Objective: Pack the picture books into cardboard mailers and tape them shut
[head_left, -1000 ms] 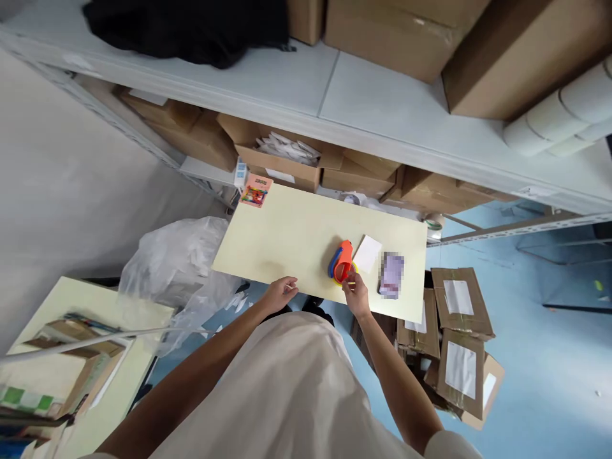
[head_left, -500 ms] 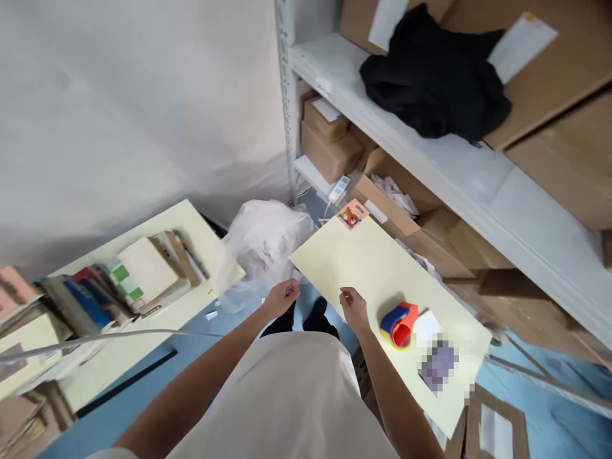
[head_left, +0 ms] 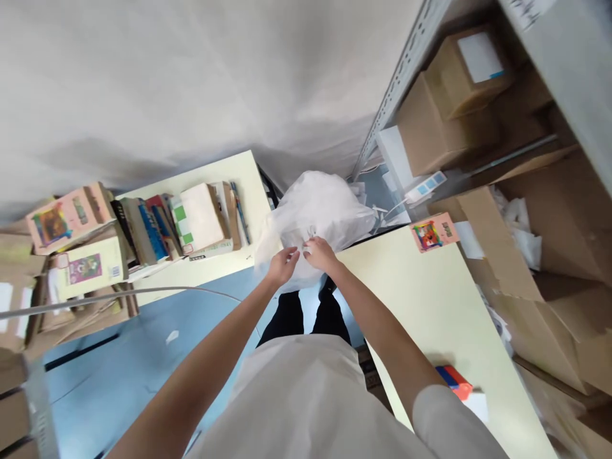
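Note:
A translucent white plastic bag (head_left: 325, 201), puffed out and wrinkled, stands in the gap between two tables. My left hand (head_left: 284, 264) is over the bag's near side, thumb and fingers pinched together. Close by on its right, my right hand (head_left: 320, 253) is also closed, its fingertips almost meeting the left ones. Whatever is between the fingers is too small to make out. Whether the fingers grip the bag's film or only hover in front of it, I cannot tell.
Books (head_left: 201, 220) stand in a row on the left table (head_left: 224, 271). On the right table (head_left: 396, 280) lie a pink picture card (head_left: 434, 233) and a red-and-blue object (head_left: 454, 380). A power strip (head_left: 425, 187) and cardboard boxes (head_left: 440, 127) fill the shelving at right.
My view has swung left. My right hand has moved from the right table's edge to beside my left hand, and both are now in front of the plastic bag.

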A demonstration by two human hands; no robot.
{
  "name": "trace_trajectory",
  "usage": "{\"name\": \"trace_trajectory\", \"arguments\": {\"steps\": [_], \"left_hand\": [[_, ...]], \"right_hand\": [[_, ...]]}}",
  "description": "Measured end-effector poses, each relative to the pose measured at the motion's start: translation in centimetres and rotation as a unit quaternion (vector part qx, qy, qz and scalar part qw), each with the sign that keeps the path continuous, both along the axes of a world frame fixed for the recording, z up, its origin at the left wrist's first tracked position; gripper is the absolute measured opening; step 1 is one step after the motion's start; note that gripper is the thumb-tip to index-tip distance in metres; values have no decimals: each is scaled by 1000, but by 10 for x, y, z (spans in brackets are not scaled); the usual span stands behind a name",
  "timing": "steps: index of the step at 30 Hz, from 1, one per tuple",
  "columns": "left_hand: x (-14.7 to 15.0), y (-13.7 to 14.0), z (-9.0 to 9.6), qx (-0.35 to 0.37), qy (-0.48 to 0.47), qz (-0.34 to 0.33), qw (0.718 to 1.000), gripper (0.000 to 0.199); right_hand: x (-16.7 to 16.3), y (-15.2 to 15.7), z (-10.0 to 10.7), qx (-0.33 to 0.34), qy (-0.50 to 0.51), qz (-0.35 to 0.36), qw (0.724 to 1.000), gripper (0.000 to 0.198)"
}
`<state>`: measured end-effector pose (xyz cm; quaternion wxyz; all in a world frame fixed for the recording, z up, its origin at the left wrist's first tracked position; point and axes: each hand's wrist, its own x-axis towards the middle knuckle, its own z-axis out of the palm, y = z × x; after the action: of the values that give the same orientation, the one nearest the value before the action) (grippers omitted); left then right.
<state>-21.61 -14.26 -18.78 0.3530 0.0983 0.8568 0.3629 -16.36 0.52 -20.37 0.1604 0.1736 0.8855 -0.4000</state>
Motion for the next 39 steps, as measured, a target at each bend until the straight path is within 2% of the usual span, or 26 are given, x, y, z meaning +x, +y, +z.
{"name": "trace_trajectory", "arguments": {"steps": [2,6,8,10,14,17,19,21,23,26,28,29,32,34,36,37,39], "left_hand": [[-17,11,-12,30,-47,18,998,52],[-47,24,-35,77,-117,27,990,54],[-58,24,-40,94,-131,37,986,54],[-68,20,-40,120,-148,56,980,56],[-79,16,-26,184,-186,89,961,55],[-82,21,-11,213,-198,75,954,51],[-81,26,1,233,-202,57,950,49],[-81,30,13,251,-203,45,945,48],[-82,32,24,268,-200,38,942,48],[-87,29,36,287,-196,31,937,50],[-91,27,42,294,-197,21,935,52],[-93,26,44,296,-193,13,935,54],[-93,25,56,306,-123,-34,943,56],[-90,24,72,322,-21,-88,943,66],[-85,25,93,335,80,-164,924,83],[-82,27,105,338,117,-204,911,87],[-76,32,129,336,156,-267,889,85]], "right_hand": [[-26,-11,-15,21,-49,10,999,38],[-57,-27,-38,30,-109,-30,993,44],[-61,-32,-39,40,-104,-50,992,42],[-58,-33,-30,61,-85,-76,992,39],[-35,-32,16,110,-42,-135,984,26],[-21,-28,53,136,27,-218,966,19],[-19,-25,73,140,95,-285,943,20],[-22,-23,87,143,130,-322,927,27],[-28,-23,100,142,110,-304,935,30],[-34,-26,121,128,73,-230,962,25],[-35,-27,142,123,128,-205,963,23],[-34,-26,154,123,174,-213,953,23],[-24,-20,192,83,282,-285,912,29],[-11,-15,215,27,281,-312,907,27],[9,-11,235,-12,287,-328,900,23],[21,-10,243,-25,306,-346,887,21],[46,-11,258,-59,360,-400,841,21]]}}
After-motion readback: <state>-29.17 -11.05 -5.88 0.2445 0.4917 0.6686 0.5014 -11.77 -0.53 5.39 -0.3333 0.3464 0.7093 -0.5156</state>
